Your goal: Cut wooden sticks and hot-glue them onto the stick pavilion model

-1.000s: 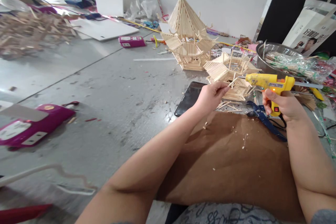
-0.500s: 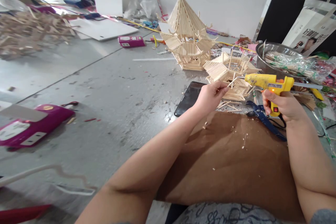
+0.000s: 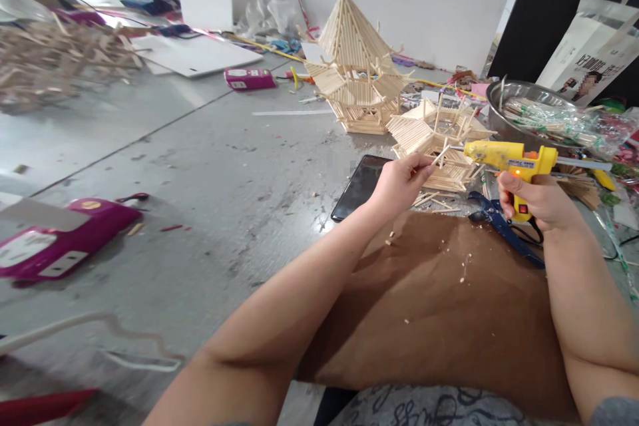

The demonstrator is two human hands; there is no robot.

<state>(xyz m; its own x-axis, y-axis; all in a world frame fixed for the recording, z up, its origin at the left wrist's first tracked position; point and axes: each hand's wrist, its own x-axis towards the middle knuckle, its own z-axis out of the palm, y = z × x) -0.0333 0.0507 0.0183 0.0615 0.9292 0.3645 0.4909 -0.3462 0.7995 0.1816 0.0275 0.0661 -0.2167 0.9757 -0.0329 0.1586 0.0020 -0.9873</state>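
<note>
Between the fingertips of my left hand (image 3: pixel 402 180) is a thin wooden stick (image 3: pixel 441 155), pinched and tilted up to the right. My right hand (image 3: pixel 542 200) is wrapped round a yellow hot glue gun (image 3: pixel 499 154), a clear glue stick (image 3: pixel 584 164) poking from its back. The gun's nozzle is at the upper end of the wooden stick; whether they touch I cannot tell. Just behind my hands sits a low, partly roofed stick structure (image 3: pixel 414 133). Loose sticks (image 3: pixel 436 202) lie below it. Blue-handled pliers (image 3: pixel 509 229) rest under the glue gun.
A taller stick pagoda (image 3: pixel 359 90) stands behind. Left of my hand lies a black phone (image 3: pixel 357 190). A metal bowl (image 3: pixel 494 96) with wrapped sticks is at the right. Brown board (image 3: pixel 449 319) spans my front. Purple power strips (image 3: pixel 74 236) and a stick pile (image 3: pixel 64 63) are left.
The glue gun has shifted very slightly left, its nozzle staying by the stick's end. My left hand and the stick have hardly moved.
</note>
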